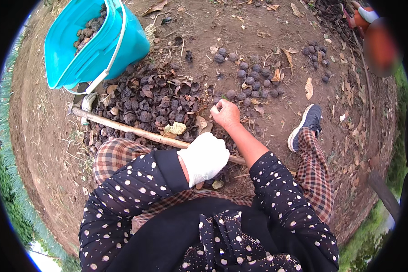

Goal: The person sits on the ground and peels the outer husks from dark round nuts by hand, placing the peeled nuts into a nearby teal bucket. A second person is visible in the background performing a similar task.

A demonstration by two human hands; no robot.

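Observation:
My left hand, in a white knit glove, is curled closed. It hides part of a long wooden tool handle, which shows on both sides; whether my fingers grip it or hold anything else is hidden. The handle's metal head is at the left, beside the blue bucket. My bare right hand reaches forward with fingers bent, just short of a cluster of dark round walnuts on the soil. I cannot tell whether something small is between its fingertips. A heap of dark, broken walnut husks spreads left of that hand.
The blue bucket at upper left holds brown walnuts. A white glove lies near the tool head. More dark walnuts form a smaller pile at right. At the upper right edge is another person. My shoe rests right of the walnuts.

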